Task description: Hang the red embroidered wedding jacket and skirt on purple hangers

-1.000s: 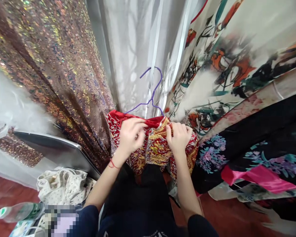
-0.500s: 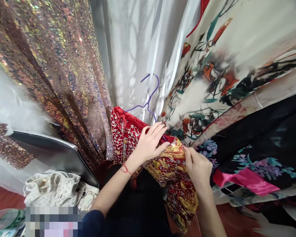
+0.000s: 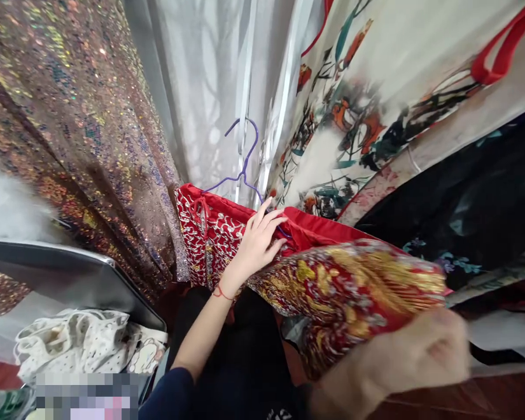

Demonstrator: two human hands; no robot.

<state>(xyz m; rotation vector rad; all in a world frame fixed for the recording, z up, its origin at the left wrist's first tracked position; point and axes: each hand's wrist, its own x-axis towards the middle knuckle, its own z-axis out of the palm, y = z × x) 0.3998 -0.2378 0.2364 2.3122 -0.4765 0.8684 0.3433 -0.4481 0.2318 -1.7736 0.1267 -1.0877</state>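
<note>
Left hand (image 3: 257,245), fingers spread, lies across right side of purple hanger (image 3: 245,164); red-gold garment (image 3: 328,286) stretches rightward to blurred right hand (image 3: 435,353), apparently clenching it.

Clothes shop or costume room, cannot be told which: close quarters filled by sequinned cloth (image 3: 91,116), printed cream garment (image 3: 371,111), dark floral garment (image 3: 424,192), purple hanger (image 3: 244,173).

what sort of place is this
Perhaps a dressing room or clothes store: sequined fabric and white painted-print fabric hang close around, and a red-and-gold garment has a purple hanger at its top.
</note>
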